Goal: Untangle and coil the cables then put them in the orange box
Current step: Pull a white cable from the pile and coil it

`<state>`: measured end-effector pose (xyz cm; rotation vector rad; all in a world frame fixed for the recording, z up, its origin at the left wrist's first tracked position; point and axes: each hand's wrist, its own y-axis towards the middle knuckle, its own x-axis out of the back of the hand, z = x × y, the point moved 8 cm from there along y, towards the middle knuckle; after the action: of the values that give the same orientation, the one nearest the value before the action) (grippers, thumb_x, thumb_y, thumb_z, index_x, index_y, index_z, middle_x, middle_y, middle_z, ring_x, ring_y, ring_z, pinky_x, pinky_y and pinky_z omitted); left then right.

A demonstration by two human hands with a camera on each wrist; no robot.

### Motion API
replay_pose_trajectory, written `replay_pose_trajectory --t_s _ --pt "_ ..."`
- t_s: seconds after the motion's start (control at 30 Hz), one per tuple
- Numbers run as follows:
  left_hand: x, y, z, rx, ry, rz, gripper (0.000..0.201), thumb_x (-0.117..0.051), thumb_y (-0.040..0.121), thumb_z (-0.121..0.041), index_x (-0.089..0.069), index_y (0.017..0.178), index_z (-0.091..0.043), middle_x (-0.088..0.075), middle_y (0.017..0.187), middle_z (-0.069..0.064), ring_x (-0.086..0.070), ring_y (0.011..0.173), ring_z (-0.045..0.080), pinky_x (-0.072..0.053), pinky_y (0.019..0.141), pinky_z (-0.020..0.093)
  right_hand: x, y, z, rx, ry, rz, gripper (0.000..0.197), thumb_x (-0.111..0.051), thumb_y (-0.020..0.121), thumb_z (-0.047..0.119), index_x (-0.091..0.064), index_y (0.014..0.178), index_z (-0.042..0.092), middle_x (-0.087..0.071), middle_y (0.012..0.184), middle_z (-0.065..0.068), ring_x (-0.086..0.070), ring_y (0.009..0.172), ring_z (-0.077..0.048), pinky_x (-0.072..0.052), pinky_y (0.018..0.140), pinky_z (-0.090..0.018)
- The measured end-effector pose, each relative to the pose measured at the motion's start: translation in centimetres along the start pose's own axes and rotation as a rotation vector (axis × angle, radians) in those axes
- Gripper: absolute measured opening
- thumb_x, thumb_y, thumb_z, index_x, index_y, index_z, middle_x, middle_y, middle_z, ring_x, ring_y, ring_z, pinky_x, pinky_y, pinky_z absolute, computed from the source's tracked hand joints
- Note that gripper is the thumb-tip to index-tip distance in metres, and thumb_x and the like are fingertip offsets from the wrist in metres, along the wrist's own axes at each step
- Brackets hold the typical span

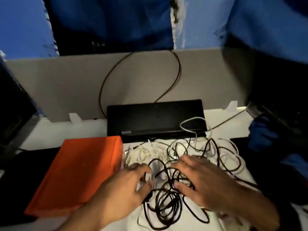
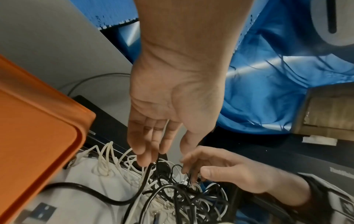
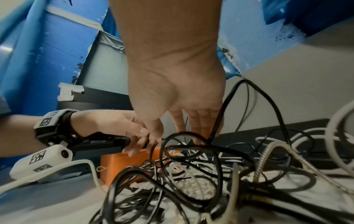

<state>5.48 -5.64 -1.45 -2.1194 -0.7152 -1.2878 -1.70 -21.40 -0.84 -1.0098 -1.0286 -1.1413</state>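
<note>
Orange box [image 1: 80, 172], a flat smooth plastic slab with rounded corners, lies closed on the table [image 1: 55, 130] beside our left hand [image 1: 126, 184], its long axis running away from us toward the closed black laptop [image 1: 155, 117]. Just right of it we see the cable tangle [image 1: 175, 180], glossy black loops over thin white cords, heaped on white cloth [image 1: 188, 220]. Our left hand and right hand [image 1: 205, 182] reach in with loose, extended fingers touching strands, gripping none.

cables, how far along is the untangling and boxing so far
Nothing looks done: the black and white cables lie in one tangled heap on the white cloth, none coiled. In hand: the left hand and right hand reach into the heap. Left: separating, coiling, boxing; the orange box looks closed.
</note>
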Motion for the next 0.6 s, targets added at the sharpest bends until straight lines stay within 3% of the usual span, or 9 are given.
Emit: replay_pose_trajectory --t_s 0.07,0.13,0.23,0.33,0.4,0.47,0.53,0.6 --pt "-0.4 1.0 0.3 0.002 -0.027 0.011 0.021 -0.050 0.098 -0.058 -0.049 0.107 -0.039 -0.063 0.107 -0.018 -0.060 0.085 -0.003 -0.050 0.078 0.026 -1.3 1.2 -0.5 -0.019 -0.098 0.141 0.065 -0.031 0.101 0.065 -0.030 0.155 0.030 -0.040 0.153 0.004 -0.043 0.138 -0.016 -0.033 0.117 -0.034" --pt "-0.2 1.7 1.0 0.058 -0.027 0.003 0.024 -0.052 0.097 -0.058 -0.047 0.100 -0.035 -0.066 0.097 -0.009 -0.060 0.069 0.004 -0.051 0.067 0.030 -1.3 2.4 -0.6 0.005 -0.213 0.141 0.073 -0.029 0.100 0.067 -0.020 0.160 0.027 -0.034 0.162 -0.003 -0.037 0.145 -0.020 -0.029 0.121 -0.039" --pt "0.1 2.5 1.5 0.112 0.013 -0.045 0.027 -0.055 0.096 -0.059 -0.041 0.100 -0.036 -0.070 0.090 -0.002 -0.065 0.071 0.016 -0.055 0.069 0.041 -2.0 3.3 -0.4 0.007 -0.250 0.124 0.080 -0.033 0.100 0.068 -0.012 0.163 0.022 -0.031 0.164 -0.007 -0.034 0.149 -0.024 -0.026 0.123 -0.044" --pt "0.3 3.4 1.5 0.146 0.049 -0.081 0.033 -0.057 0.098 -0.052 -0.046 0.119 -0.029 -0.070 0.089 -0.006 -0.065 0.079 0.017 -0.052 0.073 0.034 -1.9 4.4 -0.7 -0.030 -0.237 0.128 0.081 -0.039 0.098 0.070 -0.024 0.160 0.020 -0.044 0.157 -0.007 -0.047 0.141 -0.027 -0.037 0.116 -0.049" --pt "-0.4 3.8 0.7 0.125 -0.020 -0.035 0.018 -0.058 0.100 -0.031 -0.057 0.110 -0.017 -0.071 0.085 -0.003 -0.070 0.078 0.023 -0.053 0.064 0.027 -2.4 4.8 -1.0 -0.061 -0.252 0.168 0.076 -0.041 0.096 0.073 -0.039 0.153 0.023 -0.052 0.151 -0.004 -0.052 0.135 -0.028 -0.044 0.109 -0.049" --pt "-1.1 4.0 0.1 0.104 -0.165 0.006 0.008 -0.056 0.099 -0.007 -0.063 0.097 -0.011 -0.075 0.085 0.003 -0.070 0.061 0.017 -0.045 0.047 0.019 -2.4 4.9 -0.8 -0.063 -0.270 0.173 0.071 -0.044 0.094 0.073 -0.051 0.143 0.023 -0.057 0.145 -0.002 -0.056 0.130 -0.028 -0.049 0.103 -0.045" --pt "-0.7 4.0 -0.3 0.087 -0.251 -0.040 0.015 -0.055 0.099 0.001 -0.061 0.090 -0.009 -0.077 0.087 0.010 -0.062 0.046 0.005 -0.042 0.042 0.016 -2.5 5.2 -0.7 -0.058 -0.258 0.170 0.064 -0.050 0.095 0.067 -0.056 0.137 0.020 -0.059 0.141 -0.004 -0.057 0.127 -0.028 -0.050 0.099 -0.040" --pt "-0.3 3.7 -0.4 0.069 -0.288 -0.115 0.012 -0.056 0.099 -0.001 -0.061 0.090 -0.007 -0.076 0.085 0.012 -0.059 0.043 0.001 -0.047 0.045 0.018 -2.6 5.4 -0.7 -0.059 -0.225 0.165 0.058 -0.056 0.096 0.060 -0.057 0.133 0.015 -0.061 0.136 -0.006 -0.058 0.123 -0.028 -0.048 0.092 -0.035"
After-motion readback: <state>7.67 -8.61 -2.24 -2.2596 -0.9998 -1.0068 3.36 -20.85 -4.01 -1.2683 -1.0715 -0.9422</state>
